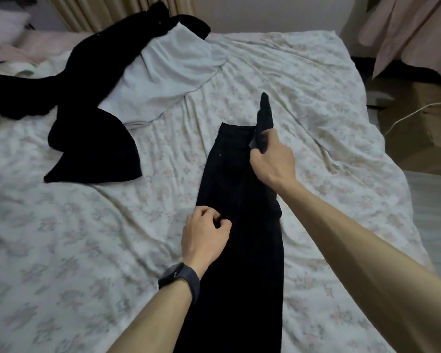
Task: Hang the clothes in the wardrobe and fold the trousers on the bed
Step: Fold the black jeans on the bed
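Black trousers (239, 200) lie lengthwise down the middle of the bed (316, 110), waistband at the far end and legs running toward me. My right hand (271, 161) grips the right corner of the waistband and lifts it, so a black flap sticks up above the fingers. My left hand (204, 235), with a dark watch on its wrist, pinches the trousers' left edge near the hip. A second black garment (87, 128) and a white garment (168, 72) lie spread over the bed's far left part.
The bed carries a pale flowered sheet with many creases. Pink bedding (18, 47) is heaped at the far left. Pink cloth (413, 31) hangs at the top right above a cardboard box (407, 118) and a white cable on the floor.
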A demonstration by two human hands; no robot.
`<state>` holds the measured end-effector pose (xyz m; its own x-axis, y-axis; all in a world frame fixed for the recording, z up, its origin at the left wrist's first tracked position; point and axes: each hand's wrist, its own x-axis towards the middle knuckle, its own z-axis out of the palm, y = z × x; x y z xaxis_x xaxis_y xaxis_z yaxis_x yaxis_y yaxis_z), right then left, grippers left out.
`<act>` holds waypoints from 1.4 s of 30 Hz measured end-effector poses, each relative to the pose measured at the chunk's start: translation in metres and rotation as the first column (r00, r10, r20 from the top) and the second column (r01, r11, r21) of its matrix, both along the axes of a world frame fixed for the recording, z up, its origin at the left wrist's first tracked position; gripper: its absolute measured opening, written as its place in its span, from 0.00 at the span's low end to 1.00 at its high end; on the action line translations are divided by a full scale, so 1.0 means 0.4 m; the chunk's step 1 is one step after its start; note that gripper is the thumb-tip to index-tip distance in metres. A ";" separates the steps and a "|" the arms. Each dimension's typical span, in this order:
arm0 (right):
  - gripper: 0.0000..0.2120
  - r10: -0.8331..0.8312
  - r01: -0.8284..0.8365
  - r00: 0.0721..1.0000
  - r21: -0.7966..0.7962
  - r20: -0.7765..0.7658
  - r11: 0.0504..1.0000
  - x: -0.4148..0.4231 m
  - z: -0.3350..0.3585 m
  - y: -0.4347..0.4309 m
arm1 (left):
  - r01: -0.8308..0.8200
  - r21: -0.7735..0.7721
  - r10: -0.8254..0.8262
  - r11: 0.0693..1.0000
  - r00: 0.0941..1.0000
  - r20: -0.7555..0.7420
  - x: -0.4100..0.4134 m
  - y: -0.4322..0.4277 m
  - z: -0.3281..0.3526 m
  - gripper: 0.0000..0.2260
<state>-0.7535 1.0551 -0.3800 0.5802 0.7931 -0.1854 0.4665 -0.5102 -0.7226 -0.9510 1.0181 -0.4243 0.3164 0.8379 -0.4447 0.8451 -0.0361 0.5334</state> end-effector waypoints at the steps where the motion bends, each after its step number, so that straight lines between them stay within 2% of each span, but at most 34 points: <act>1: 0.18 0.091 -0.091 0.996 -0.050 -0.001 0.995 -0.032 -0.006 0.033 | -0.013 -0.044 0.010 0.999 0.998 -0.057 -0.039 0.031 -0.014 0.10; 3: 0.28 0.259 -0.271 0.961 -0.161 -0.093 0.949 -0.088 -0.032 0.078 | -0.043 -0.198 0.020 0.979 0.993 -0.115 -0.100 0.083 -0.049 0.11; 4: 0.30 0.290 -0.313 0.946 -0.187 -0.142 0.931 -0.110 -0.049 0.090 | -0.063 -0.274 0.034 0.960 0.993 -0.110 -0.122 0.103 -0.064 0.10; 5: 0.30 0.275 -0.302 0.949 -0.185 -0.156 0.935 -0.119 -0.068 0.091 | -0.076 -0.329 0.047 0.941 0.994 -0.095 -0.133 0.118 -0.072 0.08; 7: 0.26 0.144 -0.159 0.983 -0.142 -0.112 0.977 -0.113 -0.107 0.061 | -0.082 -0.369 0.067 0.926 0.996 -0.053 -0.138 0.143 -0.092 0.08; 9: 0.20 -0.047 0.037 0.995 -0.113 -0.089 0.993 -0.091 -0.136 0.010 | -0.076 -0.379 0.091 0.922 0.996 0.023 -0.117 0.168 -0.103 0.10; 11: 0.14 -0.246 0.230 0.963 -0.140 -0.112 0.963 -0.065 -0.155 -0.058 | -0.089 -0.329 0.110 0.940 0.993 0.047 -0.081 0.198 -0.110 0.12; 13: 0.13 -0.363 0.325 0.915 -0.212 -0.176 0.922 -0.043 -0.167 -0.113 | -0.125 -0.314 0.154 0.941 0.986 0.070 -0.040 0.247 -0.118 0.16; 16: 0.11 -0.371 0.299 0.870 -0.250 -0.325 0.921 -0.029 -0.191 -0.130 | -0.139 -0.340 0.190 0.930 0.974 0.123 0.024 0.327 -0.117 0.21; 18: 0.10 -0.341 0.275 0.875 -0.226 -0.345 0.934 -0.012 -0.202 -0.089 | -0.143 -0.329 0.199 0.933 0.970 0.143 0.069 0.381 -0.119 0.21; 22: 0.15 -0.300 0.232 0.870 -0.212 -0.392 0.949 0.048 -0.225 0.047 | -0.145 -0.283 0.201 0.948 0.963 0.180 0.146 0.463 -0.127 0.23; 24: 0.17 -0.342 0.276 0.816 -0.207 -0.465 0.939 0.084 -0.238 0.110 | -0.148 -0.260 0.200 0.954 0.961 0.189 0.168 0.491 -0.134 0.23; 28: 0.06 -0.393 0.354 0.702 -0.188 -0.594 0.916 0.145 -0.259 0.191 | -0.143 -0.246 0.196 0.959 0.959 0.205 0.193 0.522 -0.149 0.21; 32: 0.12 -0.327 0.270 0.652 -0.194 -0.684 0.943 0.155 -0.265 0.196 | -0.189 -0.242 0.238 0.952 0.953 0.188 0.209 0.535 -0.169 0.20; 34: 0.11 -0.292 0.212 0.708 -0.200 -0.643 0.956 0.160 -0.261 0.192 | -0.227 -0.215 0.270 0.950 0.943 0.196 0.214 0.541 -0.170 0.11; 35: 0.11 -0.257 0.169 0.769 -0.201 -0.585 0.965 0.162 -0.257 0.196 | -0.236 -0.181 0.270 0.955 0.944 0.189 0.211 0.545 -0.170 0.07; 38: 0.09 -0.199 0.171 0.943 -0.123 -0.268 0.978 0.176 -0.234 0.215 | -0.234 -0.060 0.240 0.970 0.958 0.154 0.191 0.564 -0.146 0.07; 40: 0.08 -0.214 0.215 0.971 0.001 -0.107 0.977 0.174 -0.206 0.232 | -0.234 -0.026 0.235 0.972 0.958 0.165 0.171 0.586 -0.137 0.04; 42: 0.07 -0.194 0.194 0.981 0.017 -0.005 0.981 0.167 -0.199 0.245 | -0.228 -0.100 0.245 0.968 0.945 0.214 0.161 0.603 -0.127 0.04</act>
<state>-0.6866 1.1531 -0.4595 0.7224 0.6689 -0.1752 0.3575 -0.5781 -0.7335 -0.8865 1.2594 -0.4751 0.2110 0.8687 -0.4483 0.6834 0.1968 0.7030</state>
